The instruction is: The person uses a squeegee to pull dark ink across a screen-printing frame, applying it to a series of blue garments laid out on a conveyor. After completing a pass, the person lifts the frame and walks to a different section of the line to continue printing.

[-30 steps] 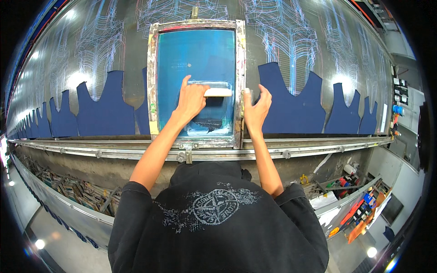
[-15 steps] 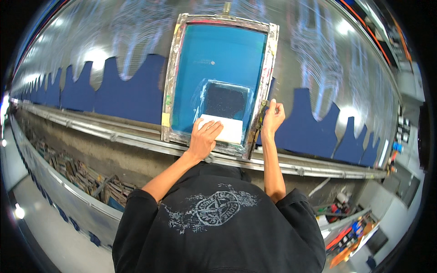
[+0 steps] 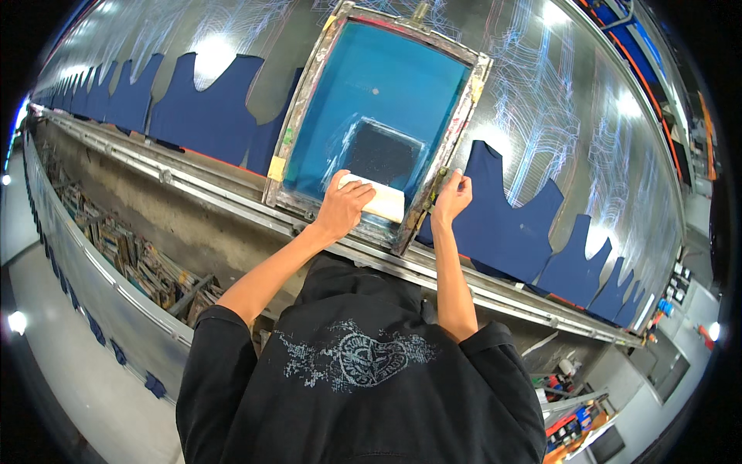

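A printing screen (image 3: 384, 76) with blue mesh and a worn, paint-stained frame (image 3: 308, 97) lies on the long table. Low on its mesh is a dark rectangular window (image 3: 380, 153) with pale smears around it. My left hand (image 3: 340, 207) is closed on a white squeegee (image 3: 380, 201), which rests on the mesh at the window's near edge. Beside the frame's lower right rail, my right hand (image 3: 452, 199) is closed, fingers curled in; what they pinch, if anything, I cannot make out. Navy cut fabric pieces (image 3: 506, 213) lie to both sides, partly under the screen.
A metal rail (image 3: 495, 290) runs along the table's near edge. More navy fabric pieces (image 3: 202, 116) stretch away leftward. Below the rail at left, a trough holds several stacked frames (image 3: 147, 259). Assorted tools and containers (image 3: 576, 414) stand at lower right.
The view has tilted, so the screen appears higher and leaning more to the right. My left hand keeps the squeegee near the window's lower edge. My right hand stays by the right rail.
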